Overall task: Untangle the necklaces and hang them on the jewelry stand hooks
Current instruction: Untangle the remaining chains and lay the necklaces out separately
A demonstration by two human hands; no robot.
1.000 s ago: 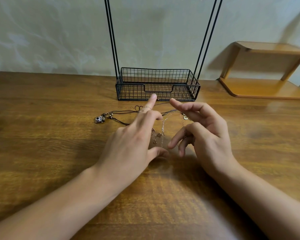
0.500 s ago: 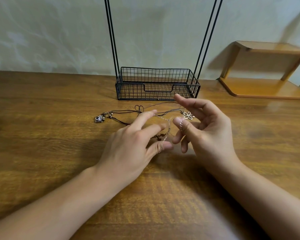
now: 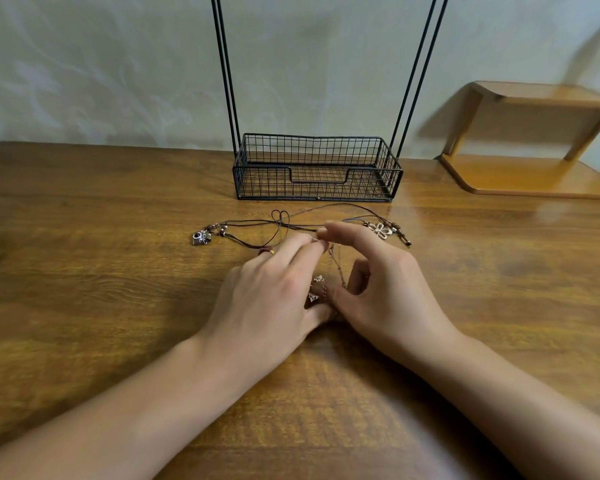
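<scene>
My left hand (image 3: pixel 271 299) and right hand (image 3: pixel 388 289) each pinch the thin chain (image 3: pixel 336 268) near me on the bench (image 3: pixel 84 271). The cord necklaces (image 3: pixel 291 225) lie tangled beyond. The stand (image 3: pixel 316 168) holds nothing in view; I judge everything remains.

A brown wooden table (image 3: pixel 84 271) with visible grain filled the foreground. Behind it rose a pale wall (image 3: pixel 118 64) with a faint mottled pattern. At the right stood a small wooden shelf (image 3: pixel 534 140) with 2 tiers, casting a soft shadow on the wall.
</scene>
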